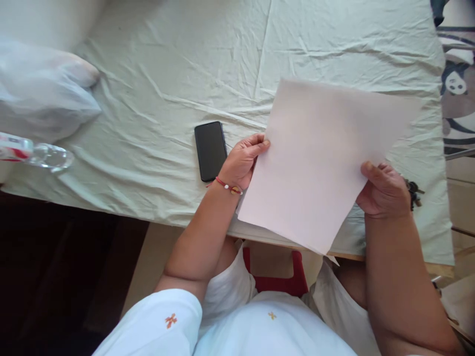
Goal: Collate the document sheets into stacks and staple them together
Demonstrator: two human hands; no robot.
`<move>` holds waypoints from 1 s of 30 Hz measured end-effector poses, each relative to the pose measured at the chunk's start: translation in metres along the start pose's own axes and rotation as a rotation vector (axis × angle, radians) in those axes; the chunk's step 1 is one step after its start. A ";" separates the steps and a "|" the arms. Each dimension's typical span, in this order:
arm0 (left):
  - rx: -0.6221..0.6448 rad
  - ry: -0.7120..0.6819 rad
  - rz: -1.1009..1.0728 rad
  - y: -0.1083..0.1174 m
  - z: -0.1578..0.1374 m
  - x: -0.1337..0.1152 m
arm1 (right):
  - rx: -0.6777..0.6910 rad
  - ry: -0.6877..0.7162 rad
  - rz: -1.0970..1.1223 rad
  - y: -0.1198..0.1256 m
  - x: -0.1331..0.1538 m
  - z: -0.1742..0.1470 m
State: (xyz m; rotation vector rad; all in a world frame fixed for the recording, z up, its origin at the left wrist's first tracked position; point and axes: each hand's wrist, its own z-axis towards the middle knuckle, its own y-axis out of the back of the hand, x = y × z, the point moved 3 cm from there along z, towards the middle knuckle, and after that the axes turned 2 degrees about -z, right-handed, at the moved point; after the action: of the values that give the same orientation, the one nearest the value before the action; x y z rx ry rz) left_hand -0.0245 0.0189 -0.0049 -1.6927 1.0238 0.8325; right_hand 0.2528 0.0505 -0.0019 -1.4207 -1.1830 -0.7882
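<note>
One phone point(211, 151), one bottle point(35, 152) (sheets point(315, 163): count unclear).

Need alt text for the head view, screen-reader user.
A person's left hand and right hand hold white paper by opposite edges above a pale green cloth. A black phone lies beside the left hand, what look like keys beside the right. A plastic bag and bottle show at far left.

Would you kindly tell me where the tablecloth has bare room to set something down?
The tablecloth is bare between the plastic bag and the phone, and again beyond the phone and the paper. It is crowded on the near right: the left hand, beside the phone, and the right hand, beside the keys, both grip the paper.
</note>
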 end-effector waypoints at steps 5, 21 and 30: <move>-0.084 -0.046 -0.061 0.000 0.009 0.009 | 0.027 -0.050 -0.079 -0.001 -0.007 -0.001; 0.258 0.120 0.156 -0.022 -0.006 0.024 | -0.498 0.199 -0.122 0.039 0.006 0.025; 0.283 0.132 0.420 -0.024 -0.010 0.018 | -0.600 0.242 -0.181 0.040 0.010 0.026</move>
State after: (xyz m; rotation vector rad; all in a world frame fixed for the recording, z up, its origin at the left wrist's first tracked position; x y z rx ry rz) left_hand 0.0059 0.0098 -0.0087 -1.3245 1.5445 0.7989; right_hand 0.2905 0.0814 -0.0101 -1.6438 -0.9301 -1.4883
